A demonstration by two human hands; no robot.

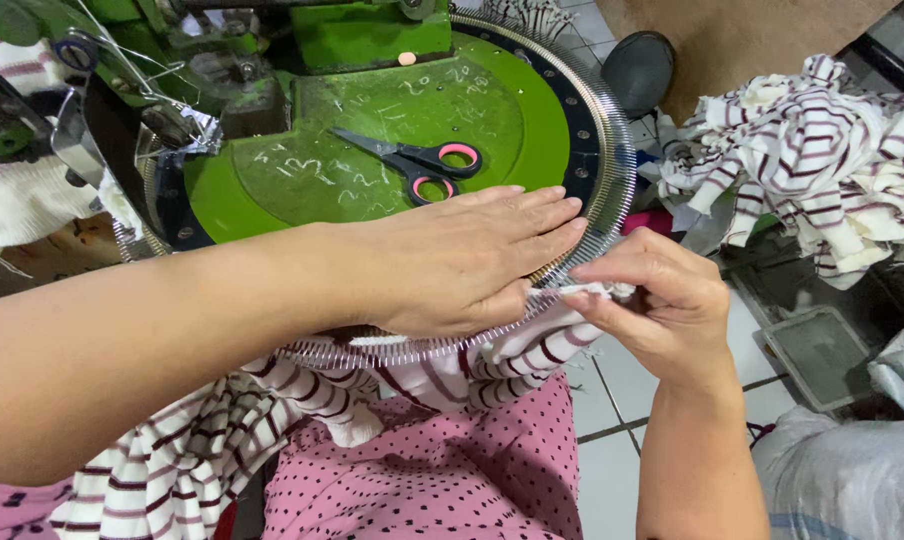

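Pinching: right hand, grip closed on the striped fabric edge at the needle ring.
Left hand: flat, fingers extended, grip open, pressing the ring just left of the pinch.
Fabric: hangs below both hands, over the lap.
Scissors: on the green dial, above the hands.
Pile of striped cloth: well right.

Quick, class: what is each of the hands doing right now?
Left hand: open, flat on the striped fabric at the needle ring.
Right hand: closed, pinching the fabric's edge.
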